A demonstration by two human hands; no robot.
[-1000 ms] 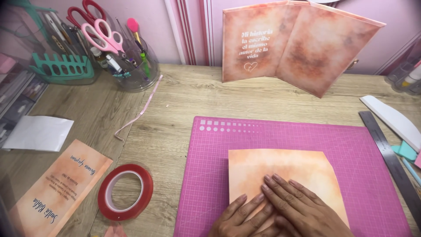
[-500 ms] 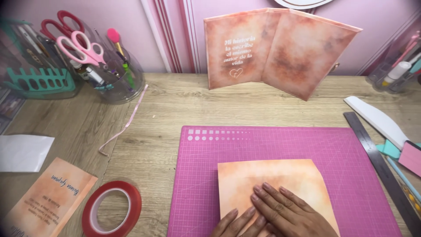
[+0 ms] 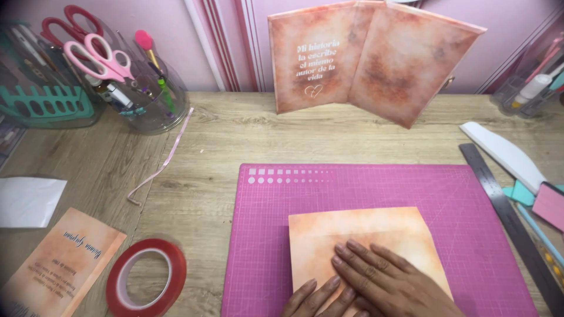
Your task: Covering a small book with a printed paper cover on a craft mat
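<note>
Low in the frame, right of centre, both hands press flat on a folded orange sheet [image 3: 358,235] that lies on the pink cutting mat [image 3: 411,188]. The right hand [image 3: 388,282] lies with fingers spread and stretched toward the upper left, palm down on the sheet; it pinches nothing. The left hand [image 3: 317,296] shows only its fingertips at the bottom edge, also flat on the sheet, just beside and partly under the right. The sheet's top flap is folded down, its right corner slanting. At the top centre an orange booklet cover [image 3: 370,58] stands open on the wooden desk [image 3: 235,135] against the pink wall. At the lower left lie a red tape roll [image 3: 147,285] and an orange printed card [image 3: 59,270], with a white paper [image 3: 26,202] above them at the left edge. In the upper left a clear cup [image 3: 147,94] holds pink scissors [image 3: 97,56] and pens, with a thin pink ribbon [image 3: 164,158] trailing from it. Along the right edge lie a metal ruler [image 3: 508,217] and a white bone folder [image 3: 505,155].
</note>
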